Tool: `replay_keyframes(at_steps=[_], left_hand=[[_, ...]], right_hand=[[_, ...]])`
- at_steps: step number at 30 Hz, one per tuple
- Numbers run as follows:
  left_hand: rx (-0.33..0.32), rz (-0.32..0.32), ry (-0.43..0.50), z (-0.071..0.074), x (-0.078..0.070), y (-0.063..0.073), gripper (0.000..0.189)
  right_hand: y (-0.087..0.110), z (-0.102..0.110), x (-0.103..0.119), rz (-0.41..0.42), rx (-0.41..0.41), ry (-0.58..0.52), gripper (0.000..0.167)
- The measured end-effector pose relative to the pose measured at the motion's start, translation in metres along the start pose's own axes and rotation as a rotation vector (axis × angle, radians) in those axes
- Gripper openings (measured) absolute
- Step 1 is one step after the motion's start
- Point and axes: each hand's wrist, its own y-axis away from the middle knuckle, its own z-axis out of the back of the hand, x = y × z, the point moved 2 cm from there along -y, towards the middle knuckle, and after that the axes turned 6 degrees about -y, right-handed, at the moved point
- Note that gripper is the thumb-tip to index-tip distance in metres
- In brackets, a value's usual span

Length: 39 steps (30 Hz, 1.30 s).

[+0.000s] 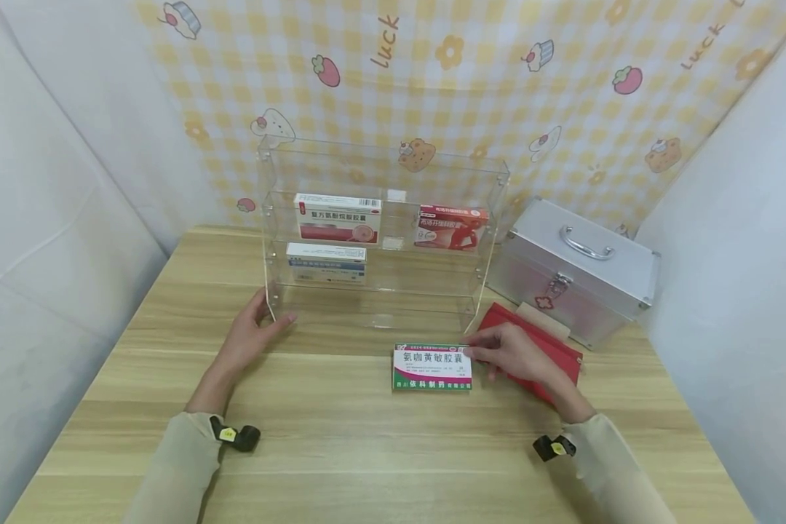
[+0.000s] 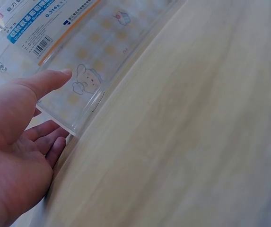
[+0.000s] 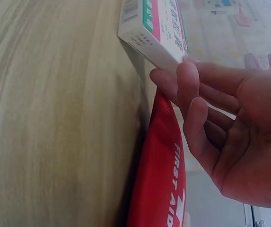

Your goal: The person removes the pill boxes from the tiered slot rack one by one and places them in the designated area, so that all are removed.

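Note:
A clear acrylic display rack (image 1: 426, 302) stands on the wooden table. My left hand (image 1: 252, 331) holds its lower left corner, the thumb in front of the side panel and the fingers outside it, as the left wrist view (image 2: 17, 142) shows. In front of the rack, a white, green and magenta medicine box (image 1: 432, 370) faces up with its printed front. My right hand (image 1: 511, 356) pinches this box at its upper right corner. In the right wrist view, the thumb and fingertips meet at the end of the medicine box (image 3: 156, 45), whose lower edge is close over the table.
On the rack's tiers sit a white-and-red box (image 1: 337, 222), a red box (image 1: 450, 231) and a white-and-blue box (image 1: 327, 266). Right of the rack, a red first aid pouch (image 1: 550, 349) lies before a silver case (image 1: 570, 262). A checked cloth (image 1: 367, 94) hangs behind.

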Motion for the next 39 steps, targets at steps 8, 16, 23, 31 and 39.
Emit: replay_keyframes(at_steps=[8, 16, 23, 31, 39], left_hand=[[-0.016, 0.015, 0.002, -0.003, 0.025, -0.008, 0.080], [-0.002, 0.025, 0.007, 0.000, -0.002, 0.001, 0.077], [0.000, 0.015, 0.004, 0.000, -0.003, 0.001, 0.077], [-0.007, 0.019, 0.019, -0.001, 0.014, -0.003, 0.079], [-0.016, 0.020, 0.005, -0.003, 0.030, -0.008, 0.080]], right_hand=[[-0.001, -0.010, 0.001, -0.001, -0.083, 0.037, 0.025], [0.000, -0.021, 0.004, -0.023, -0.165, 0.117, 0.020], [0.004, -0.026, 0.008, -0.068, -0.181, 0.153, 0.023], [0.005, -0.029, 0.010, -0.059, -0.193, 0.183, 0.025], [0.003, -0.021, 0.024, 0.086, -0.269, 0.331, 0.026]])
